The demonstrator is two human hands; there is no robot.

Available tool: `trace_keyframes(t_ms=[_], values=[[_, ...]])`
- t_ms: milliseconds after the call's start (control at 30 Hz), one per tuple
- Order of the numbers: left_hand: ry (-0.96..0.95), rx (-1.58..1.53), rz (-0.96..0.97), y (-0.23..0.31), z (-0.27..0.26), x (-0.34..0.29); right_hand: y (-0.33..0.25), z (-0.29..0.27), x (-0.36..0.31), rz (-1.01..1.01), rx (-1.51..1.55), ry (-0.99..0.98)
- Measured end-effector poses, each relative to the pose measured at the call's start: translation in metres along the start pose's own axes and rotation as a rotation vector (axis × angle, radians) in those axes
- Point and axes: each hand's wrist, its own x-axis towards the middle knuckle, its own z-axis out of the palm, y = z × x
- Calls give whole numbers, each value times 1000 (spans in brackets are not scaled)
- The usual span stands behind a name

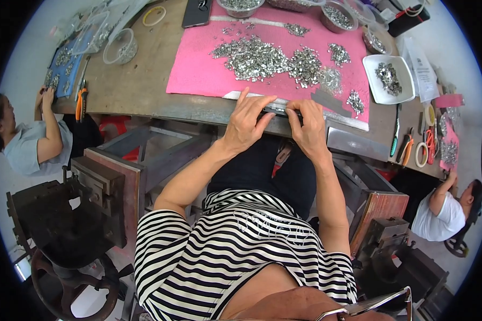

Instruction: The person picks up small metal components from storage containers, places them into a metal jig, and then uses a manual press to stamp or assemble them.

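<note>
At the near edge of the table, my left hand (pixel 246 122) and my right hand (pixel 308 125) are close together. Between them lies a narrow dark strip with silvery parts (pixel 276 109); each hand pinches it near one end. One finger of the left hand sticks up. Fingers cover much of the strip, so its details are too small to tell. Just beyond the hands, a pink mat (pixel 193 69) carries a large heap of small shiny metal pieces (pixel 254 59), with a second heap (pixel 305 67) and several smaller piles beside it.
A white tray (pixel 367 67) of metal pieces stands at the right, near pliers (pixel 407 144). Orange-handled pliers (pixel 81 104) and a clear tub (pixel 120 48) are at the left. A phone (pixel 197 13) lies at the back. Two other people work at either side; vises flank me below.
</note>
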Motion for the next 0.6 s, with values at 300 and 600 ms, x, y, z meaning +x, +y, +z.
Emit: trace_keyframes(t_ms=[300, 600], values=[[1, -14, -7, 0, 0, 0, -1, 0, -1, 0, 4, 8], [8, -36, -24, 0, 1, -2, -2, -1, -4, -2, -66, 2]])
